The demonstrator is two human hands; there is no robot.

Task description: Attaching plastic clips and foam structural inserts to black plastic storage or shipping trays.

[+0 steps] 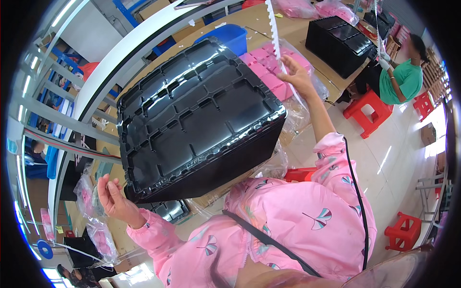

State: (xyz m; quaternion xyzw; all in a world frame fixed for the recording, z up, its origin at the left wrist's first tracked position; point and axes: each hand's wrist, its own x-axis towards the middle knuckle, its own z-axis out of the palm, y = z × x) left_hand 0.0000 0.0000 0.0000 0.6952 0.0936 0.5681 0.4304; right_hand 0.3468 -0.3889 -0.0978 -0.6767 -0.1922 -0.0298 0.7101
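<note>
A large glossy black plastic crate (225,113) with a ribbed, hinged-looking top stands in front of me on the workbench. Beyond its right far corner, my right hand (300,81) is raised, with thumb and fingers at a white notched strip (275,36). The strip hangs from above, passes between the fingers and runs on below the hand. At the crate's near left corner is my left hand (116,201), its fingers curled in and the thumb close to them. Whatever it pinches, if anything, is too small to make out.
Pink packs in clear plastic (271,72) and a blue bin (225,38) lie behind the crate. At right, a co-worker in a green top (406,81) handles another black crate (338,45). Red stools (367,113) stand on the floor. A curved white rail (103,62) runs along the left.
</note>
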